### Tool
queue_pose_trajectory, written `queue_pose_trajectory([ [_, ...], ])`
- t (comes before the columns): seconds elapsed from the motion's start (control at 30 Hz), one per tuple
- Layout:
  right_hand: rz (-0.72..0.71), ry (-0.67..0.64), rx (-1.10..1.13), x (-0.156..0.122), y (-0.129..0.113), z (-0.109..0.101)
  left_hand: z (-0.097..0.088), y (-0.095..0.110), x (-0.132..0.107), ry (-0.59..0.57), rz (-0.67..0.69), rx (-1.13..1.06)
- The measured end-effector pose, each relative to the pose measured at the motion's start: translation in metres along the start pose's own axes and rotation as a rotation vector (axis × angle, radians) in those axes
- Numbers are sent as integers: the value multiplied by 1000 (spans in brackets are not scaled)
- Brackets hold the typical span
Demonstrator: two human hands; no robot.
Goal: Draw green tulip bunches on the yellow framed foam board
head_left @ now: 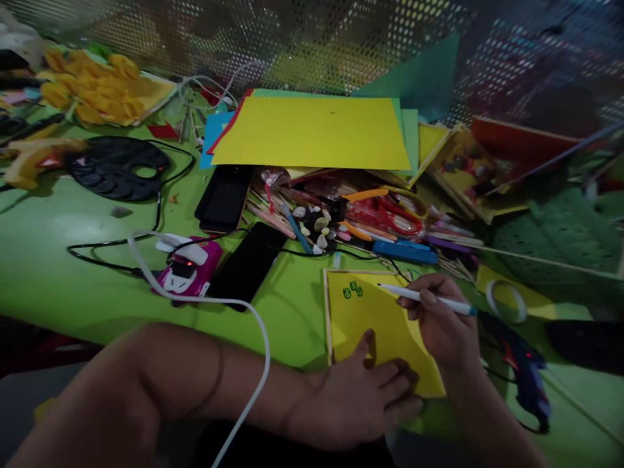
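A yellow sheet [375, 325] with thin wooden strips along its left and top edges lies on the green table. Three small dark green drawn shapes [353, 290] sit close together near its upper left corner. My left hand [355, 396] rests on the sheet's lower part, fingers spread. In my right hand [446, 318], a white felt-tip marker [439, 301] is pinched between thumb and fingers. The marker's dark tip points left, just right of the drawn shapes; whether it touches the sheet I cannot tell.
Behind the sheet lie phones [251, 263], scissors [400, 218], a blue-handled tool [404, 252], pebbles and sticks. A pink power adapter [190, 266] with cables is at left. A dark glue gun [524, 367] and tape roll [506, 301] lie right. Coloured sheets [312, 133] are stacked behind.
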State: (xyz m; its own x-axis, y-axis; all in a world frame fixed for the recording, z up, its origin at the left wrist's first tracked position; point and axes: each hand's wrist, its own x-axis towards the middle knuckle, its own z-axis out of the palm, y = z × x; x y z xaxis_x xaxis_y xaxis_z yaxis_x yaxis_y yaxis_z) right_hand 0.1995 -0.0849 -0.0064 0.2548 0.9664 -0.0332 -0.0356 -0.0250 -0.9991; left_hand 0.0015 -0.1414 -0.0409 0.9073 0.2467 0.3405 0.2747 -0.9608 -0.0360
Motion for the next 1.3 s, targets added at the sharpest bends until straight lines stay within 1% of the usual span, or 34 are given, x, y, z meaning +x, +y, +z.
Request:
queue_pose_trajectory([
  [0.1, -46, 60, 14, 5, -5, -6, 3, 0, 1, 25, 4, -30],
  [0.17, -65, 95, 14, 10, -6, -10, 3, 0, 2, 3, 7, -56],
  [0.3, -64, 118, -4, 19, -6, -14, 3, 0, 2, -26, 11, -95],
  [0.53, -75, 51, -13, 16, -8, -11, 3, -2, 3, -25, 24, -109],
  [0.67, -70, 21, 13, 11, -8, -12, 0, -3, 4, -52, 15, -142],
  [0.83, -77, -18, 14, 7, -10, -11, -1, -5, 3, -97, 40, -174],
  [0.93, -79, -3, 10, 5, -11, -9, -9, -6, 1, -114, 43, -203],
  [1.03, -98, 33, 21, 3, -12, -6, -25, -10, 6, -65, 39, -277],
  [1.1, -106, 57, 40, 2, -13, -6, -36, -19, 16, -23, 8, -335],
  [1.17, -114, 89, 57, 1, -13, -7, -44, -36, 26, -24, -74, -344],
  [1.2, -123, 111, 70, 2, -14, -8, -47, -49, 31, -26, -134, -314],
  [1.27, -148, 166, 100, 3, -15, -12, -50, -78, 35, -81, -260, -201],
  [1.3, -159, 187, 111, 4, -15, -14, -51, -94, 34, -101, -366, -125],
])
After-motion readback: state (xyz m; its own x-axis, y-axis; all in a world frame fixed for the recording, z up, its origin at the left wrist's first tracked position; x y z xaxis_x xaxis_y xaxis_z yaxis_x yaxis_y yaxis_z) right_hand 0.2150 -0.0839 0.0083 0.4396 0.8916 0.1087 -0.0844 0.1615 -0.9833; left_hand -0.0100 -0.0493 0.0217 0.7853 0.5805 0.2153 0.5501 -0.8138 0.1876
